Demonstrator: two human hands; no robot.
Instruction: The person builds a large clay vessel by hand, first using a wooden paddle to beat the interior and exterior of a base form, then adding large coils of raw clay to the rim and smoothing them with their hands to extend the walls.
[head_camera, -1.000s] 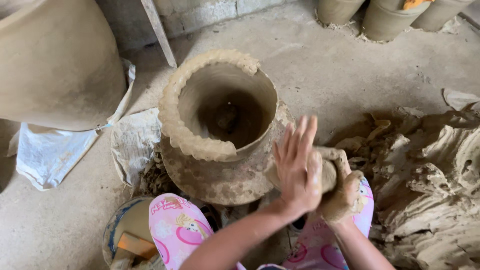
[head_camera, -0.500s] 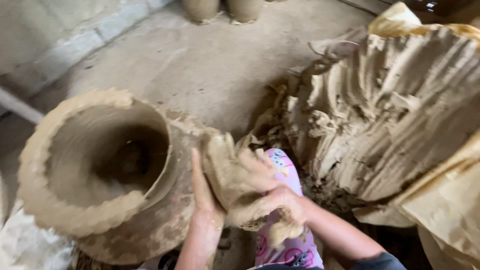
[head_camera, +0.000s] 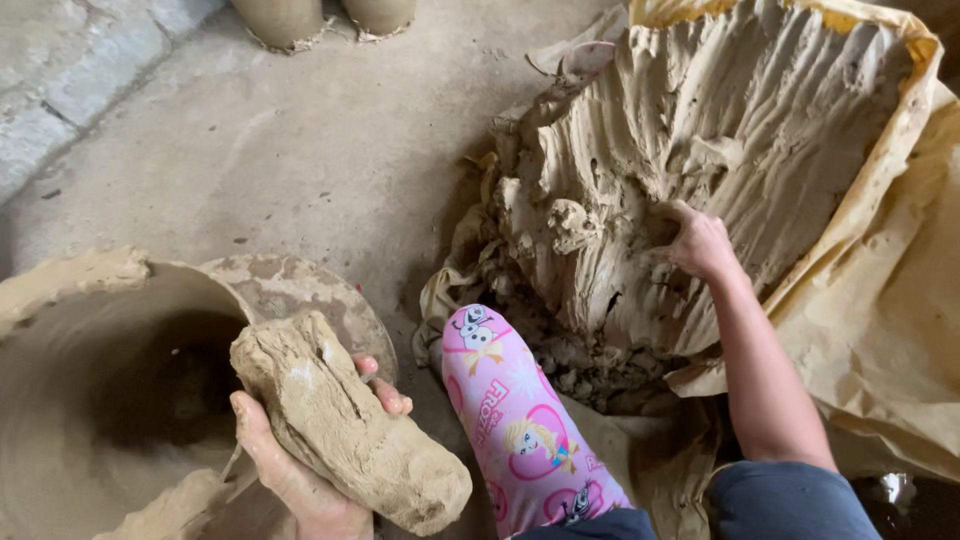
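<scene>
I count two hands: left hand (head_camera: 300, 470) at 7 o'clock, right hand (head_camera: 700, 240) at 2 o'clock. One clay roll (head_camera: 340, 420). One clay heap (head_camera: 700, 140). One unfinished pot (head_camera: 110, 400). Two pot bases (head_camera: 285, 20) at 11 o'clock. One patterned pink leg (head_camera: 520, 420).

A tan-brown clay roll (head_camera: 345, 425) rests in the left hand (head_camera: 290, 470), whose palm is smeared with pale clay. The big clay heap (head_camera: 700, 150) on the right is the same dull tan, streaked with darker grooves, and the right hand (head_camera: 700, 245) on it is dusted tan. Mustard-yellow sheeting (head_camera: 880, 300) lies under and around the heap. The unfinished pot (head_camera: 90, 350) on the left is grey-brown with a lighter beige rim and a dark inside. The near trouser leg (head_camera: 520, 420) is bright pink with cartoon figures in white, blue and yellow. The floor (head_camera: 300, 150) is mottled grey-beige.
</scene>
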